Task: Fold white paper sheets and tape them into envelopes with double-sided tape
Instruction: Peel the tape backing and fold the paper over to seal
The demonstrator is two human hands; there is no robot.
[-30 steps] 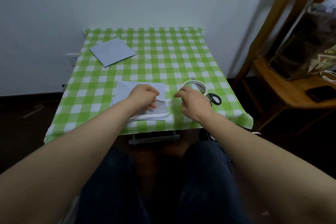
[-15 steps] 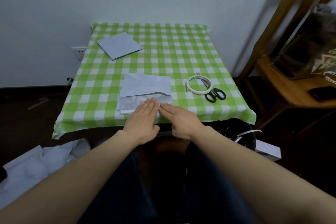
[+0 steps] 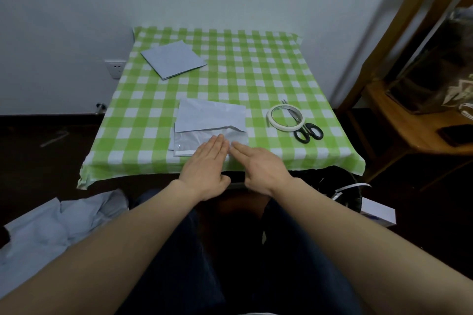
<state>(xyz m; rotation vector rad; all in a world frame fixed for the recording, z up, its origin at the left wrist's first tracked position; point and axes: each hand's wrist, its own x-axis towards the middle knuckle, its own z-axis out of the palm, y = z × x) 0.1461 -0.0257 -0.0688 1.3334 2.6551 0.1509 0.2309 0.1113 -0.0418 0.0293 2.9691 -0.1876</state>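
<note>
Left hand (image 3: 204, 163): grip flat, fingers straight, pressing the folded paper (image 3: 210, 123)
Right hand (image 3: 261, 163): grip flat, fingertips on that paper
Folded paper: near the front counter (image 3: 256, 71) edge
Tape roll (image 3: 285, 119): right, lying over scissors (image 3: 308, 133)
Other folded sheet (image 3: 174, 59): far left corner

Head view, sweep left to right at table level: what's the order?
wall socket → paper stack → tape roll → wooden shelf. Skipped for overlap: folded sheet, left hand, right hand, scissors.
</note>
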